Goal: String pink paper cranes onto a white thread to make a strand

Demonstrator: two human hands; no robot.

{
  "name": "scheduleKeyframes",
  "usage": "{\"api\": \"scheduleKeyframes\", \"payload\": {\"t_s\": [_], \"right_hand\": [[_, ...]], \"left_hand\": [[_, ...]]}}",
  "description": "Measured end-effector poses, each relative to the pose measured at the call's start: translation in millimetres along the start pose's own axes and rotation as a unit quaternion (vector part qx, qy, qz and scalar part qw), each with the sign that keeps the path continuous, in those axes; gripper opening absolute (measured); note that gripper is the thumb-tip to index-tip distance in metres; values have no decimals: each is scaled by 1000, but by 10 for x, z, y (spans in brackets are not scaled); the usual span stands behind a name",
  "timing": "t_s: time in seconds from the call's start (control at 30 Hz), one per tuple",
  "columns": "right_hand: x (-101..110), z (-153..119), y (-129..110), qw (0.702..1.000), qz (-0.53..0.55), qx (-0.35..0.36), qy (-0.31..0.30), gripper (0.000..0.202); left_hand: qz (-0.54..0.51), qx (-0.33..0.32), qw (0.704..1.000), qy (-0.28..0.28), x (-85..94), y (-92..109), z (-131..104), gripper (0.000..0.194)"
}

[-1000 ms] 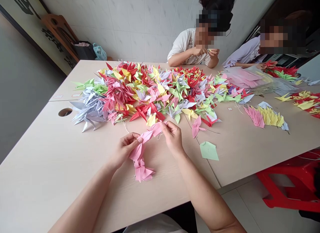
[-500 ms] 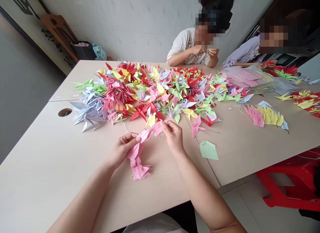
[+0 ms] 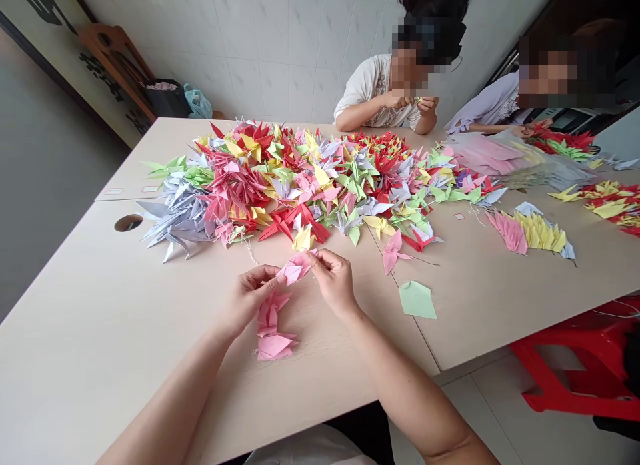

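Observation:
A string of folded pink paper cranes [image 3: 275, 347] hangs from my fingers, its lower end resting on the pale table [image 3: 165, 305]. My left hand [image 3: 256, 290] pinches the string partway along. The upper end is pinched by my right hand [image 3: 330, 273], close beside the left. Just beyond my hands lies a large heap of paper cranes [image 3: 320, 178] in red, pink, yellow, green and pale blue. A single pink crane [image 3: 393, 252] lies right of my right hand, near a green paper piece [image 3: 418, 300].
Two people sit across the table, one in a white top [image 3: 370, 85]. Plastic bags [image 3: 545, 165] and strung cranes [image 3: 540, 232] lie at the right. A round hole [image 3: 129, 222] is at left; a red stool [image 3: 575, 358] stands lower right.
My right hand has moved left and slightly down, closer to my left hand. The upper part of the pink string between them is now shorter and bunched.

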State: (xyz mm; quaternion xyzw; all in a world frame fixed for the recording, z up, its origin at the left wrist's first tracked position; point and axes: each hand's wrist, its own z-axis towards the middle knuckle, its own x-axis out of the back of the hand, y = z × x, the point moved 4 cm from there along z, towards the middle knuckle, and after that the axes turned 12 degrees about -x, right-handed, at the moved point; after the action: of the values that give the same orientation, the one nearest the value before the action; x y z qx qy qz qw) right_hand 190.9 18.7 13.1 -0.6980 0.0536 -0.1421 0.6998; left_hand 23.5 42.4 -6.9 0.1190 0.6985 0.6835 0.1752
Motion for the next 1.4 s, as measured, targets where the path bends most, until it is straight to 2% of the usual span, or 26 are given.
{"api": "scheduleKeyframes", "payload": {"t_s": [0.17, 0.27, 0.37, 0.43, 0.6, 0.8, 1.17, 1.27, 1.4], "right_hand": [[63, -26, -35, 998, 4, 36, 60, 40], [111, -42, -54, 994, 8, 72, 82, 35], [153, -65, -71, 991, -5, 110, 81, 27], [156, -79, -81, 990, -25, 128, 55, 22], [99, -97, -96, 990, -45, 131, -33, 16], [64, -69, -63, 994, -51, 89, -25, 20], [-16, -37, -19, 996, 40, 10, -78, 25], [-30, -22, -8, 993, 71, -8, -95, 27], [-42, 1, 41, 992, 73, -29, -96, 31]], "left_hand": [[65, -70, 995, -7, 30, 8, 16, 27], [104, -119, 987, -6, 40, -3, 8, 23], [133, -162, 978, 15, 70, 4, -9, 22], [150, -174, 972, 41, 106, 16, -19, 21], [159, -177, 969, 67, 146, 65, -26, 22], [150, -136, 979, 28, 67, 96, -37, 24], [89, -106, 989, 58, 45, 77, -36, 26], [83, -80, 991, 70, 35, 90, -41, 30], [69, -57, 994, 61, 11, 97, -38, 33]]}}
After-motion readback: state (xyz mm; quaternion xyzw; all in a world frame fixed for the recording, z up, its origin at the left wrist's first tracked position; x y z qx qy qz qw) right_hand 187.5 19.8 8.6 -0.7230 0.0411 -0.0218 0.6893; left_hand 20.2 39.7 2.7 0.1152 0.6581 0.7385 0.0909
